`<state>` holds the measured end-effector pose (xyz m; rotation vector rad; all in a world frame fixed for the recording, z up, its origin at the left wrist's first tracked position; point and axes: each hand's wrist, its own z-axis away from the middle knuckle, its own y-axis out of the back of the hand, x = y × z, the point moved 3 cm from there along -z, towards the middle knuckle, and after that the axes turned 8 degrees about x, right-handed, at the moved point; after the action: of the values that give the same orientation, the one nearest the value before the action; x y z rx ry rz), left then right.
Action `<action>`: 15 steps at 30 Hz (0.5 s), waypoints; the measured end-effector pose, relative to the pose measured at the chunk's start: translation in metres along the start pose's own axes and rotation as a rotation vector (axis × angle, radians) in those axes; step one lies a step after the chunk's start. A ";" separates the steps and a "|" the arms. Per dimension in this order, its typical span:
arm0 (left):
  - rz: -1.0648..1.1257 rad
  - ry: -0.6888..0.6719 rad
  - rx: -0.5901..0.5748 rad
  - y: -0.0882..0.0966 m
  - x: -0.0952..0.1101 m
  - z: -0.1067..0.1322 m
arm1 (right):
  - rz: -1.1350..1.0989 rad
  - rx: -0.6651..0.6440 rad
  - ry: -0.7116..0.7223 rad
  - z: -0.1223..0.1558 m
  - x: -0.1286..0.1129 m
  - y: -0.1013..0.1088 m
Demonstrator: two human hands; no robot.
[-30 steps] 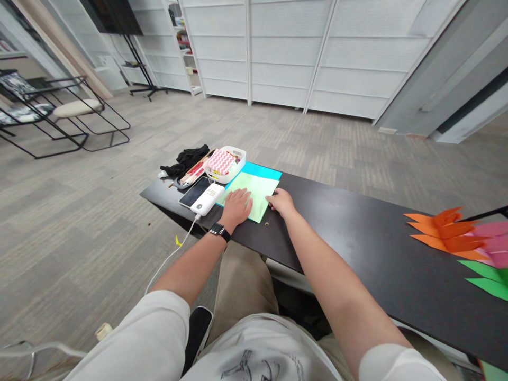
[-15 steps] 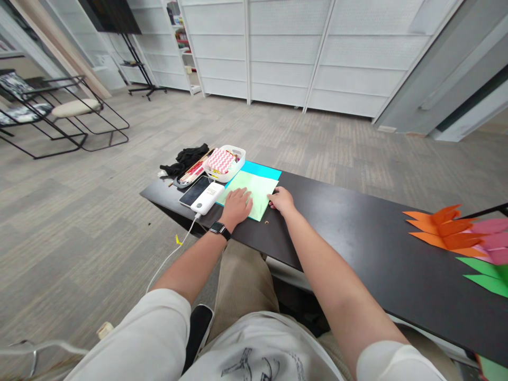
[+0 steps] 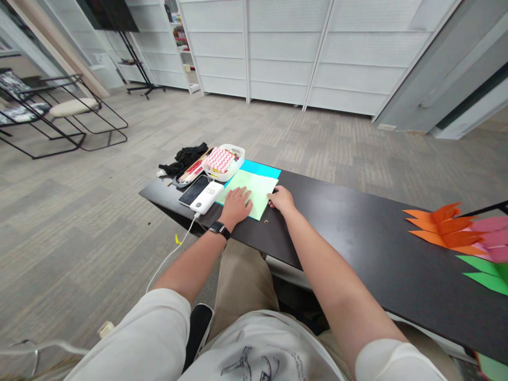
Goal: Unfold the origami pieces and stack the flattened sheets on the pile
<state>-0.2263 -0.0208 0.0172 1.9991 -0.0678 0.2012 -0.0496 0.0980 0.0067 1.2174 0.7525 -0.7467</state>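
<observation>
1. The left hand (image 3: 236, 205) lay palm down on the green sheet (image 3: 260, 186), its fingers slightly apart and pressing nothing between them.
2. The right hand (image 3: 281, 200) was at the sheet's right edge, thumb and fingers touching it or just beside it; whether they were clamped on the paper, I cannot tell.
3. The green sheet lay on the desk (image 3: 337, 227), in front of the person, partly over a blue sheet (image 3: 264, 168) that showed along the far side and in a thin strip at the near left.
4. Left of the sheets was a white power bank (image 3: 208, 197), next to a dark phone (image 3: 193, 191), with a white cable (image 3: 171, 255) running from its near end down past the desk edge.
5. Beyond these stood a white basket (image 3: 237, 170) holding a pink zigzag pouch (image 3: 220, 160), beside a tray (image 3: 182, 185) of thin sticks (image 3: 194, 170) and a black cloth (image 3: 188, 156).
6. Well apart, at the desk's right, were folded orange (image 3: 444, 227), pink (image 3: 496, 238) and darker green (image 3: 486, 272) papers.
7. A watch (image 3: 217, 227) circled the left wrist.
</observation>
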 end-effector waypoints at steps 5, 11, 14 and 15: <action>0.006 0.008 -0.004 -0.002 -0.002 0.000 | -0.001 -0.006 -0.007 0.000 -0.002 0.001; 0.014 0.010 -0.014 -0.003 -0.003 -0.001 | -0.046 -0.022 -0.029 0.004 0.003 0.013; 0.020 0.011 -0.012 -0.005 -0.004 -0.001 | -0.084 -0.006 -0.029 0.010 0.017 0.032; 0.020 0.010 -0.010 -0.006 -0.005 -0.001 | -0.097 0.003 -0.030 0.014 0.024 0.041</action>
<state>-0.2306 -0.0179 0.0116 1.9877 -0.0827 0.2230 -0.0006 0.0900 0.0110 1.1770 0.7900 -0.8441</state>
